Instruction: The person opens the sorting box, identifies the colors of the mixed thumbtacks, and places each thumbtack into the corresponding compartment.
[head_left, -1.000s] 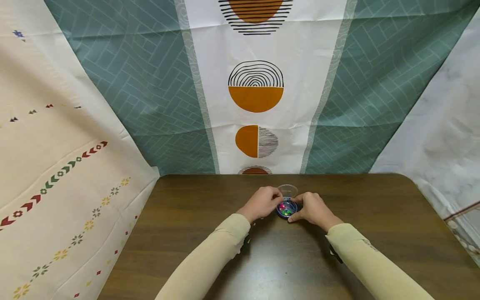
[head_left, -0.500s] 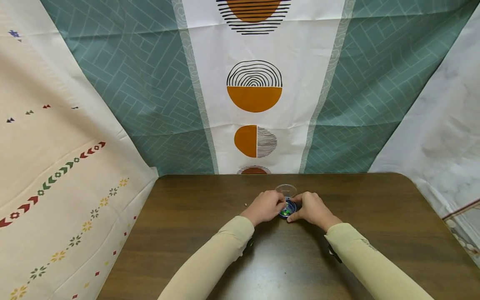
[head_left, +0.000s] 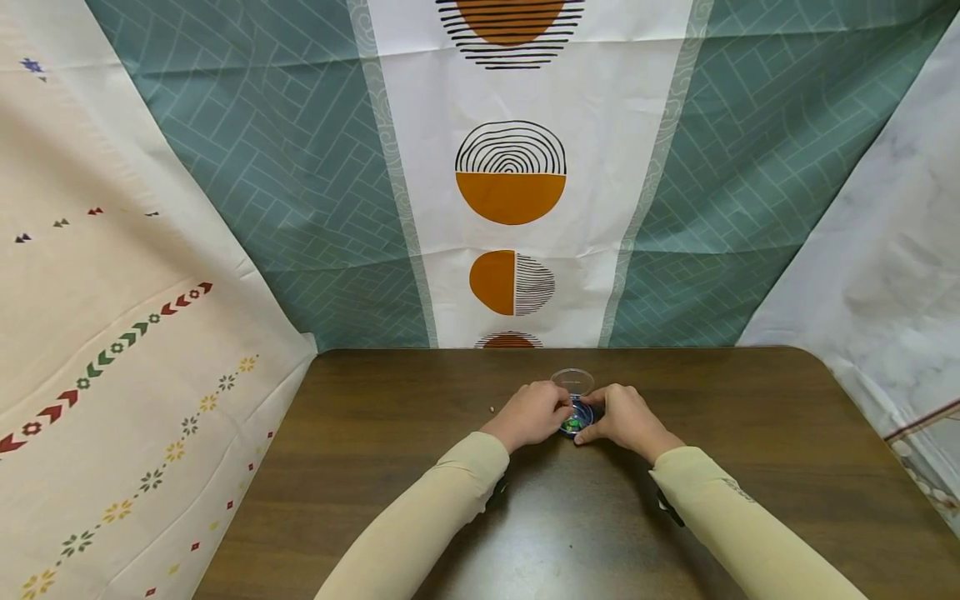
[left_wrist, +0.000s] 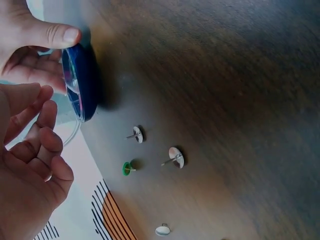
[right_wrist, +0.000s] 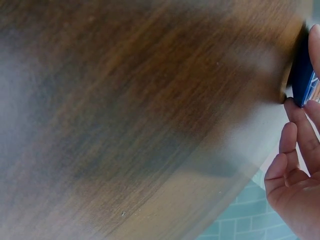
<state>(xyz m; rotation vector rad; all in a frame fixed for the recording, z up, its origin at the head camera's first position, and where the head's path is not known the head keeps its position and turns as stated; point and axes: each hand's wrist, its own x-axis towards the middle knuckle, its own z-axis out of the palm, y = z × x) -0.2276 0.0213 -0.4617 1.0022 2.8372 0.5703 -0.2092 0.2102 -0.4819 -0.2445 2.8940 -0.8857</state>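
A round blue case (head_left: 582, 427) stands on the table with its clear hinged lid (head_left: 573, 380) raised. Green and other coloured pieces (head_left: 572, 424) lie inside. My right hand (head_left: 628, 418) grips the case's right side between thumb and fingers, as its blue edge (right_wrist: 301, 70) shows in the right wrist view. My left hand (head_left: 531, 411) is over the case's left part, thumb and index finger close together; anything between the fingertips is hidden. Below the left hand in the left wrist view lie a green thumbtack (left_wrist: 127, 168) and several pale thumbtacks (left_wrist: 177, 157), some with pins showing.
The brown wooden table (head_left: 360, 467) ends at a patterned curtain (head_left: 510, 283) behind the case. One small pale piece (head_left: 492, 408) lies left of my left hand. Cream cloth (head_left: 150, 333) hangs at the left, whitish cloth (head_left: 885, 275) at the right.
My left hand has moved slightly right and farther over the case, covering the pink pieces seen earlier. It has stayed there over the last half second. My right hand keeps its grip.
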